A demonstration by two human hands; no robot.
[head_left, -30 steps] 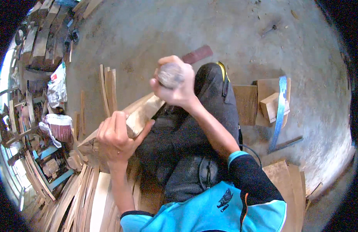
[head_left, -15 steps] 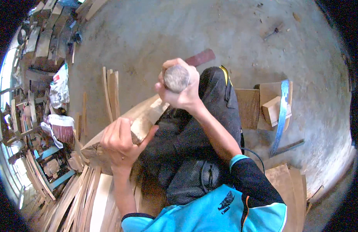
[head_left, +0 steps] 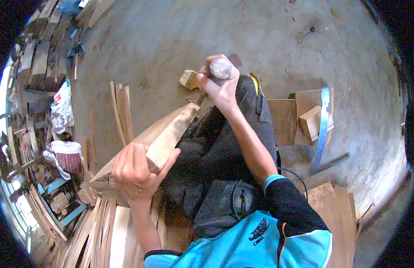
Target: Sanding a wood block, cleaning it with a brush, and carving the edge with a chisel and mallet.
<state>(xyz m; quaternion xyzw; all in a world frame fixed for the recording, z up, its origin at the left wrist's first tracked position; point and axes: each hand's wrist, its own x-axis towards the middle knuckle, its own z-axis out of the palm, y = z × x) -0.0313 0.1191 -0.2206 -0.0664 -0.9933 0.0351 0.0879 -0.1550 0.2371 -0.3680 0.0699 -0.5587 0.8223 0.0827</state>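
My left hand (head_left: 134, 172) is closed round the near end of a long, pale, squared piece of wood (head_left: 164, 143), the thumb along its right side. The wood slants away from me to the right, over my bent legs. My right hand (head_left: 220, 85) is wrapped round a thick handle with a round, worn end (head_left: 220, 68) that faces up at me. A narrow dark blade (head_left: 200, 99) shows between this hand and the wood's far end; the rest of the tool is hidden. Just left of the right hand is a short yellowish wooden piece (head_left: 188, 79).
Several thin wooden strips (head_left: 122, 111) lie on the floor to the left. Long boards (head_left: 93, 228) are heaped at lower left, near white sacks (head_left: 62, 109). On the right are wooden blocks (head_left: 310, 123) and a blue curved strip (head_left: 322, 129). A reddish flat piece (head_left: 234, 60) shows beyond my right hand.
My right hand with the tool has moved away and slightly right, off the wood's far end. The wood's far end and the short yellowish piece now show. My left hand keeps its grip.
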